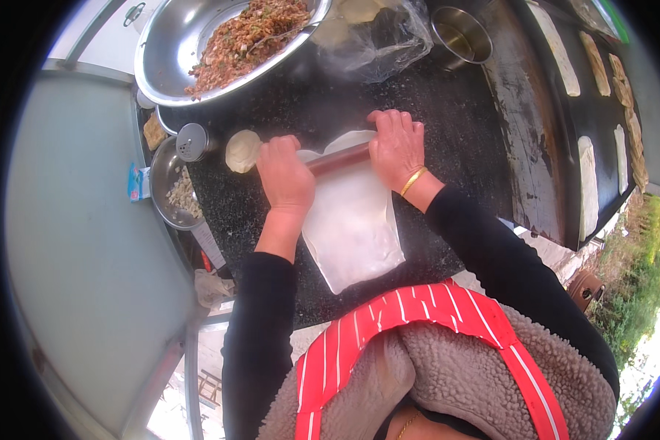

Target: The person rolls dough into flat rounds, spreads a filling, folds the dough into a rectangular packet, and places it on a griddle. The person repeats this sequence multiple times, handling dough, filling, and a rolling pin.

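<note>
A thin rolled-out sheet of dough (352,220) lies on the dark speckled worktop, its near end reaching towards me. Across its far part rests a reddish-brown rolling pin (338,159). My left hand (287,173) is closed on the pin's left end, and my right hand (399,146), with a gold bracelet at the wrist, is closed on its right end. Beyond the pin the far edge of the dough shows two rounded lobes. A small round piece of dough (243,151) sits just left of my left hand.
Upper left stands a large metal bowl (165,55) of minced filling (247,49). Left are a shaker (192,142) and a smaller metal bowl (159,190) with pale chopped pieces. Beyond lie a plastic bag (385,49) and a metal pot (462,36). On the right, a griddle (569,118) holds several flatbread strips (587,187).
</note>
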`<action>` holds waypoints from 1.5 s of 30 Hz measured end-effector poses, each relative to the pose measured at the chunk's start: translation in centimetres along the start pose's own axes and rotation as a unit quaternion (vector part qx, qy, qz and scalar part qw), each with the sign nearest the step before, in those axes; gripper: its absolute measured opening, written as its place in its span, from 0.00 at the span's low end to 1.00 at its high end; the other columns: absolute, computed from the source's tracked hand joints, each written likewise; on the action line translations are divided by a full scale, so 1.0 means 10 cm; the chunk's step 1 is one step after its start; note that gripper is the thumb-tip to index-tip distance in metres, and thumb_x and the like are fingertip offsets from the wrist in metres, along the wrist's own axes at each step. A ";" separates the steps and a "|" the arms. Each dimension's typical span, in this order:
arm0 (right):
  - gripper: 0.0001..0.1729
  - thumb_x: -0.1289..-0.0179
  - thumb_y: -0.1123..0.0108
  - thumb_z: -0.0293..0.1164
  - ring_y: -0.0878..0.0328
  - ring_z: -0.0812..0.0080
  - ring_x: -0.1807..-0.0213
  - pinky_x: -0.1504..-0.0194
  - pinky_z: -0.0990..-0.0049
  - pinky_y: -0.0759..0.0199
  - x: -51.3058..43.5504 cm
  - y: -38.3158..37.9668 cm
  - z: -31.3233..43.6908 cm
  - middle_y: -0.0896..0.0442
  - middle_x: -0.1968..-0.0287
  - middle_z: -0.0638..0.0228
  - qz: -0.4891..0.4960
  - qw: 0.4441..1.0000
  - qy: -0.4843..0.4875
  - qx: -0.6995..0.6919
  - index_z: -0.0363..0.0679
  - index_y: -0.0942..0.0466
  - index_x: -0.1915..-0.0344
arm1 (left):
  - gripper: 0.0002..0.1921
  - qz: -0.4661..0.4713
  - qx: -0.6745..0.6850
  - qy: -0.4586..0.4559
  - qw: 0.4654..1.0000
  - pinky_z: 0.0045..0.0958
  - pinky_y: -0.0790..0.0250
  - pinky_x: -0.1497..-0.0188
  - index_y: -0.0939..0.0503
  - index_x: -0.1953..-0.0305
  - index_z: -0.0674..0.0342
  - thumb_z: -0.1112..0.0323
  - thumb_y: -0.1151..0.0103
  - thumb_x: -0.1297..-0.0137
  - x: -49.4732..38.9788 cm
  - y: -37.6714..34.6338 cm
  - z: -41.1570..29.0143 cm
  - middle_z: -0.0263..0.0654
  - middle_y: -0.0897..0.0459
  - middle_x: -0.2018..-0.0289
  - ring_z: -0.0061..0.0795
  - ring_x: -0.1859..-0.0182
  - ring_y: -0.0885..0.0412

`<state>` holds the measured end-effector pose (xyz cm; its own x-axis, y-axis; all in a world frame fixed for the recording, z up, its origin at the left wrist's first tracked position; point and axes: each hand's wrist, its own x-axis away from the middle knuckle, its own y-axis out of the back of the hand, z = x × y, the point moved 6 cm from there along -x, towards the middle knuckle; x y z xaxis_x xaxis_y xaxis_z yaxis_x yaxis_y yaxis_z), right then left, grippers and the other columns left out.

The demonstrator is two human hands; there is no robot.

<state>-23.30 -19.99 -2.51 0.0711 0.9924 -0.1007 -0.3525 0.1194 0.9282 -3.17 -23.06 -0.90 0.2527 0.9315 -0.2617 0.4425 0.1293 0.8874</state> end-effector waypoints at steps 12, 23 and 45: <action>0.12 0.42 0.42 0.28 0.26 0.58 0.49 0.51 0.56 0.36 -0.58 0.29 0.19 0.22 0.56 0.64 -0.108 0.990 0.066 0.063 0.48 0.25 0.57 | 0.09 -0.085 0.042 -0.047 0.994 0.45 0.33 0.51 0.24 0.64 0.60 0.81 0.52 0.43 -0.55 0.18 -0.05 0.39 0.19 0.64 0.46 0.56 0.24; 0.15 0.43 0.31 0.32 0.21 0.54 0.48 0.48 0.58 0.27 -0.16 -0.01 0.10 0.17 0.58 0.61 0.088 0.980 -0.017 -0.178 0.42 0.21 0.56 | 0.08 0.089 0.033 -0.005 0.995 0.42 0.29 0.50 0.21 0.63 0.61 0.74 0.34 0.45 -0.08 0.14 -0.01 0.42 0.18 0.62 0.46 0.53 0.21; 0.05 0.45 0.36 0.21 0.20 0.60 0.60 0.58 0.65 0.26 2.50 0.81 0.32 0.20 0.67 0.66 0.155 0.909 0.261 -0.284 0.43 0.21 0.69 | 0.11 0.343 0.157 -0.109 0.920 0.37 0.24 0.50 0.17 0.57 0.58 0.74 0.34 0.44 2.61 1.09 -0.95 0.40 0.16 0.59 0.43 0.52 0.18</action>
<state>-21.41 5.74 3.66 -0.5147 0.8421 -0.1608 -0.7163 -0.3193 0.6204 0.11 5.87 5.56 0.7167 0.6621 0.2192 0.3322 -0.6004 0.7274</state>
